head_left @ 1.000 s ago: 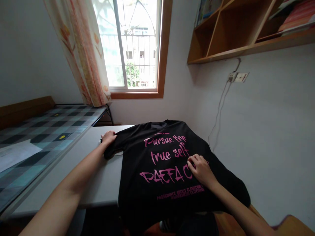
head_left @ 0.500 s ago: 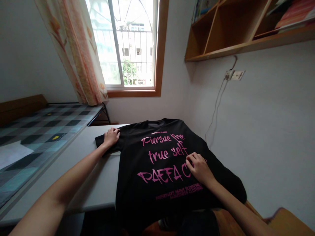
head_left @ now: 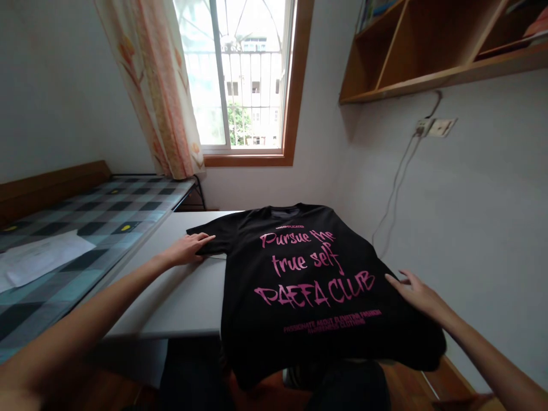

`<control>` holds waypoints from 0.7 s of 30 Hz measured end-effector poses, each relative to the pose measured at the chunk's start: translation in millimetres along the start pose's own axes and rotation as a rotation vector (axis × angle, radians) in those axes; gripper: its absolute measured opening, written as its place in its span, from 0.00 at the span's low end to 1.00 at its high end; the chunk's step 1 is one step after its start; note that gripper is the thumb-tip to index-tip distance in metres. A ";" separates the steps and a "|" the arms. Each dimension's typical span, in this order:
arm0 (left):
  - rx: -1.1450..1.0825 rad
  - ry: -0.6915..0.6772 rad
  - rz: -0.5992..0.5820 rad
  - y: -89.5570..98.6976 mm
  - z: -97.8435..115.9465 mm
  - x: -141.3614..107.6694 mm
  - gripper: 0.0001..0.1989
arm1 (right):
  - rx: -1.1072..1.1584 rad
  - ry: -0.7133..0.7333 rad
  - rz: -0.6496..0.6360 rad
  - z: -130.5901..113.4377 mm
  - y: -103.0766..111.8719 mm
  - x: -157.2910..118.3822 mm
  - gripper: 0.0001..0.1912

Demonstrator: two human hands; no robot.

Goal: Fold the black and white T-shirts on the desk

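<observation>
A black T-shirt [head_left: 299, 297] with pink lettering lies spread, print up, on a white table [head_left: 171, 308]. Its collar points toward the window and its hem hangs over the table's near edge. My left hand [head_left: 188, 249] rests at the end of the left sleeve, fingers stretched over the cloth. On the other side, my right hand [head_left: 413, 292] touches the shirt's right edge beside the lettering, its fingers apart. The shirt's right sleeve is not clearly visible.
A bed with a checked cover [head_left: 128, 200] stands at the left, with white paper [head_left: 47, 257] on it. Behind the table are a window and a curtain [head_left: 158, 91]. A wooden shelf [head_left: 372, 63] and a socket with a hanging cable [head_left: 432, 127] are on the right wall.
My right hand has moved right, off the lettering to the shirt's edge, uncovering the whole print. My left hand has shifted to the sleeve's end. The camera view has turned slightly left.
</observation>
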State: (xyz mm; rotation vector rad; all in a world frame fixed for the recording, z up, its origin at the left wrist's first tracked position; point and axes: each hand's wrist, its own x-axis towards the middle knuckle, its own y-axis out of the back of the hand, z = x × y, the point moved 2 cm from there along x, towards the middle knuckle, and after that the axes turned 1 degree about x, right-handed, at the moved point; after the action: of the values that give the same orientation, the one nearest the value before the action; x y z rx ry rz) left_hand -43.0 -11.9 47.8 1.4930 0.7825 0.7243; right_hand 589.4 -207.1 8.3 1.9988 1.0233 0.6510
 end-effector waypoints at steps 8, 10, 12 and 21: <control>-0.299 0.388 -0.021 -8.5 -25.4 21.6 0.28 | 0.792 -0.243 -0.469 3.5 2.4 -38.6 0.14; -0.229 0.617 0.030 -11.1 -38.6 23.8 0.33 | 0.796 -0.231 -0.447 1.1 4.9 -37.7 0.13; -0.163 0.767 0.024 -13.7 -48.1 24.1 0.39 | 0.770 -0.254 -0.482 -0.1 7.5 -34.4 0.14; -0.326 0.823 0.063 -9.1 -37.6 45.3 0.34 | 0.646 -0.384 -0.485 -0.6 19.4 -26.9 0.18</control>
State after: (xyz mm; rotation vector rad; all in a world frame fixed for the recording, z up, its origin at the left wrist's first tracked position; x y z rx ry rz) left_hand -48.2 47.0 40.9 0.9005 1.1546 1.4762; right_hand 582.7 -236.5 22.2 2.1457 1.5178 -0.3629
